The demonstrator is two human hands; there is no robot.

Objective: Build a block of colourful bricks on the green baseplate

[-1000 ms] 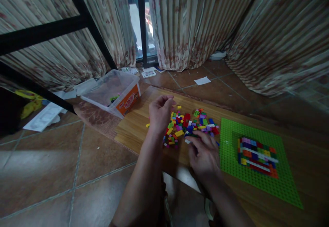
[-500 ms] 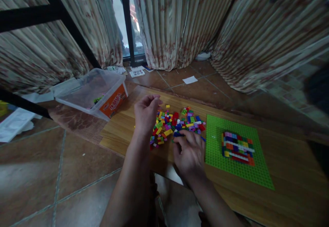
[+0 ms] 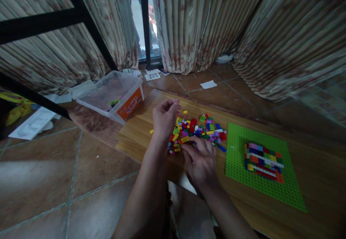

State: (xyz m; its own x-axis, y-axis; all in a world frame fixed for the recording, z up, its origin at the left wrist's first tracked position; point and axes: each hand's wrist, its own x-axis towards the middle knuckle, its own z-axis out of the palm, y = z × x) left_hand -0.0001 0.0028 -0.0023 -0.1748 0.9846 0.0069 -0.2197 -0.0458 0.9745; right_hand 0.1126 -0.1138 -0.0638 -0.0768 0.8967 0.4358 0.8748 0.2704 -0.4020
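My left hand (image 3: 165,119) hovers over the left side of a pile of loose toy bricks (image 3: 193,124), its thumb and fingers pinched together. Whatever is in that pinch, if anything, is too small to make out. My right hand (image 3: 201,159) reaches into the near side of the pile, palm down, with thumb and forefinger apart. Its fingertips are beside a yellow brick (image 3: 185,139) and small orange pieces. To the right, a block of many-coloured bricks (image 3: 263,161) with white strips on top sits on a green studded baseplate (image 3: 238,181).
The pile and baseplate lie on a low wooden table (image 3: 132,147). Beyond its left end stands a clear plastic box (image 3: 108,113) with an orange label and a few green pieces inside. Papers (image 3: 208,84) lie on the tiled floor before striped curtains (image 3: 189,26).
My right hand has shifted left across the pile, from the blue bricks to the yellow and orange ones. My left hand stays pinched over the pile. The whole view has swung slightly left.
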